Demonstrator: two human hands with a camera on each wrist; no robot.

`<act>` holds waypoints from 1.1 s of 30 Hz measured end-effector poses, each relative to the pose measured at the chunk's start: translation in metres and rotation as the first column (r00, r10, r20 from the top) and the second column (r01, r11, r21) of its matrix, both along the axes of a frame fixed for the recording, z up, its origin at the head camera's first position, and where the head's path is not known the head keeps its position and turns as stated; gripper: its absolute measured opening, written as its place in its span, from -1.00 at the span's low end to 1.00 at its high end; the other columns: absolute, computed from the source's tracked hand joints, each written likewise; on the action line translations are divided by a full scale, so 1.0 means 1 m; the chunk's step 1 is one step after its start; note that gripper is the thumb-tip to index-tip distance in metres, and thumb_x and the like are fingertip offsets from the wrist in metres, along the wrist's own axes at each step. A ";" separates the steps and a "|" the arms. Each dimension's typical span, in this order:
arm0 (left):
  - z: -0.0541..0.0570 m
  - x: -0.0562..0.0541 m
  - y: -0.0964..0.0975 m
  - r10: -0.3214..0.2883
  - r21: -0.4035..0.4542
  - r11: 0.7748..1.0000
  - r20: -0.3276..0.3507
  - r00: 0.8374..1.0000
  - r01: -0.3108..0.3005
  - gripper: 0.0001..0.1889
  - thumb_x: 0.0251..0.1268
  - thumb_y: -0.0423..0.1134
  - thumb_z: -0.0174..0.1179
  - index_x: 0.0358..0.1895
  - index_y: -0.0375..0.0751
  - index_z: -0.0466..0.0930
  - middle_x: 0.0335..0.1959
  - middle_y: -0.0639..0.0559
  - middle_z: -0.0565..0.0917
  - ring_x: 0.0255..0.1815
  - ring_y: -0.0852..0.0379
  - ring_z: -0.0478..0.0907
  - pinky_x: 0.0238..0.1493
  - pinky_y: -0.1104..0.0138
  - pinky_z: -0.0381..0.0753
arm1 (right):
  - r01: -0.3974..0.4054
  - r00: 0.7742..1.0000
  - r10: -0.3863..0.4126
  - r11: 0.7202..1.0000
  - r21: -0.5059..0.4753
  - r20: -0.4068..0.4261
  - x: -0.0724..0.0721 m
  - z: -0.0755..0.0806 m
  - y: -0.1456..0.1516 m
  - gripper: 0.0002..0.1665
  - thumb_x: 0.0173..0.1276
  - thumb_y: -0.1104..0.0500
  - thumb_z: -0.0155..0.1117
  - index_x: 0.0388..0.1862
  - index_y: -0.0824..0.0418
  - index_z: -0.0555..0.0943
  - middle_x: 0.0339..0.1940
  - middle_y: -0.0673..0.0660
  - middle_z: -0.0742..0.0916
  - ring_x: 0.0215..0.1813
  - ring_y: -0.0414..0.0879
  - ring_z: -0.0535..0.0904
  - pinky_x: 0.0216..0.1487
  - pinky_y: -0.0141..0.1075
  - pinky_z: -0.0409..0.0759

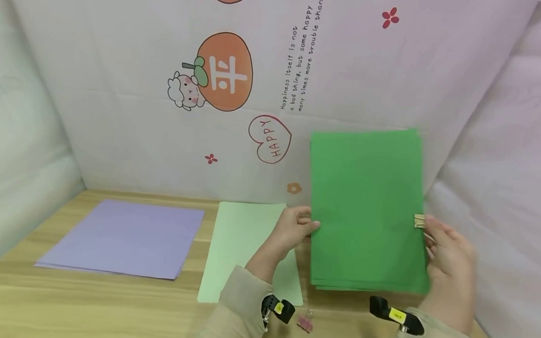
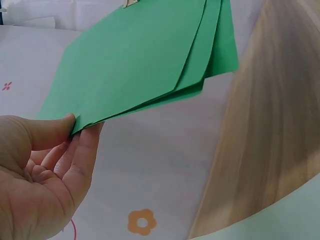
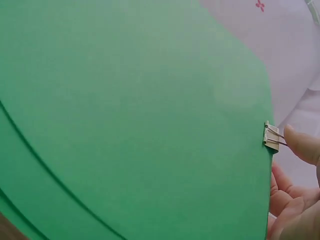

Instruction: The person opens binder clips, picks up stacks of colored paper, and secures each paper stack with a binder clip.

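Observation:
A stack of dark green paper sheets [image 1: 367, 207] is held up above the table, its lower edges slightly fanned. My left hand [image 1: 293, 228] pinches the stack's left edge between thumb and fingers; the left wrist view shows the thumb on top of the green paper [image 2: 135, 60]. On the right edge sits a pale gold binder clip [image 1: 420, 221], biting the sheets. My right hand [image 1: 451, 255] is at that clip, its thumb on the wire handle of the binder clip [image 3: 271, 137], other fingers behind the paper's edge.
Light green paper [image 1: 237, 237] lies on the wooden table [image 1: 113, 303], partly under my left arm. Farther left is a purple paper stack [image 1: 129, 238]. A pink binder clip [image 1: 306, 321] lies near the front. White printed cloth [image 1: 134, 84] walls the back and sides.

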State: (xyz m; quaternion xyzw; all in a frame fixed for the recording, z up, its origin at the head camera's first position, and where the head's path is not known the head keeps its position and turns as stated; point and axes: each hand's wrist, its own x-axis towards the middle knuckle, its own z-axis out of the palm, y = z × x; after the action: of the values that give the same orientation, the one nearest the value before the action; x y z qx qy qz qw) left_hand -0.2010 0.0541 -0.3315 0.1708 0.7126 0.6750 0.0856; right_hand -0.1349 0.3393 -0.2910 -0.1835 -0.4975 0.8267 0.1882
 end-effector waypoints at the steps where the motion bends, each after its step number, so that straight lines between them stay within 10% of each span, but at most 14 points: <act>1: -0.001 0.000 0.000 0.003 -0.009 1.000 0.006 1.000 -0.003 -0.56 0.44 -0.32 0.17 0.33 -0.31 0.46 0.26 -0.24 0.57 0.20 -0.08 0.60 0.01 0.25 0.71 | -0.019 1.000 0.019 1.000 0.004 0.008 0.000 -0.001 0.001 -0.88 0.26 0.20 0.46 -0.49 0.08 0.75 -0.53 -0.08 0.75 -0.48 -0.23 0.57 -0.44 -0.45 0.50; 8: -0.013 -0.001 0.000 -0.014 -0.027 0.999 0.096 0.995 0.017 -0.67 0.40 -0.37 0.19 0.20 -0.26 0.57 0.19 -0.21 0.64 0.08 -0.02 0.67 -0.05 0.20 0.74 | -0.111 0.987 0.105 0.993 0.045 0.125 -0.001 -0.014 0.004 -0.86 0.29 0.18 0.43 -0.48 0.01 0.71 -0.48 -0.13 0.76 -0.38 -0.28 0.61 -0.32 -0.47 0.56; 15: -0.021 -0.005 -0.009 0.006 -0.111 0.994 0.169 0.986 0.013 -0.40 0.40 -0.38 0.19 0.46 -0.36 0.27 0.33 -0.34 0.49 0.13 -0.07 0.64 -0.04 0.21 0.74 | -0.240 0.939 0.199 0.964 0.118 0.282 -0.010 -0.026 -0.001 -0.87 0.26 0.05 0.47 -0.33 -0.05 0.64 -0.35 -0.25 0.74 -0.18 -0.36 0.59 -0.05 -0.48 0.51; 21: -0.020 -0.006 -0.016 0.000 -0.155 0.987 0.204 0.979 0.033 -0.40 0.40 -0.39 0.18 0.46 -0.39 0.25 0.45 -0.34 0.32 0.08 -0.07 0.63 -0.03 0.21 0.73 | -0.352 0.889 0.268 0.919 0.178 0.371 -0.016 -0.035 -0.002 -0.31 0.34 -0.03 0.37 0.38 0.09 0.37 -0.32 -0.31 0.67 0.06 -0.32 0.54 0.42 -0.37 0.37; 25: -0.023 -0.004 -0.018 -0.014 -0.165 0.985 0.239 0.971 0.054 -0.34 0.40 -0.40 0.18 0.51 -0.39 0.15 0.54 -0.32 0.18 0.11 -0.11 0.62 0.00 0.20 0.72 | -0.405 0.852 0.271 0.883 0.238 0.447 -0.016 -0.040 -0.003 0.07 0.41 -0.12 0.25 0.61 0.25 -0.10 0.17 -0.03 0.61 0.51 -0.07 0.25 0.62 -0.20 0.06; 33: -0.034 -0.002 -0.015 -0.011 -0.191 0.979 0.314 0.949 0.075 -0.33 0.39 -0.41 0.19 0.51 -0.41 0.14 0.50 -0.31 0.25 -0.11 -0.06 0.63 -0.05 0.24 0.73 | -0.439 0.800 0.237 0.857 0.268 0.552 -0.014 -0.048 -0.003 0.03 0.43 -0.11 0.25 0.61 0.25 -0.06 0.51 0.13 0.36 0.61 0.07 0.10 0.64 -0.09 -0.01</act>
State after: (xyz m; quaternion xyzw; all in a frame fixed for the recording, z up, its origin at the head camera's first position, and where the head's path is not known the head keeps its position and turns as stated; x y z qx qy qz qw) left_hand -0.2027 0.0389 -0.3653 0.0683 0.7508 0.6161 0.2283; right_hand -0.1484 0.3362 -0.3391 -0.2570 -0.7054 0.6570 -0.0688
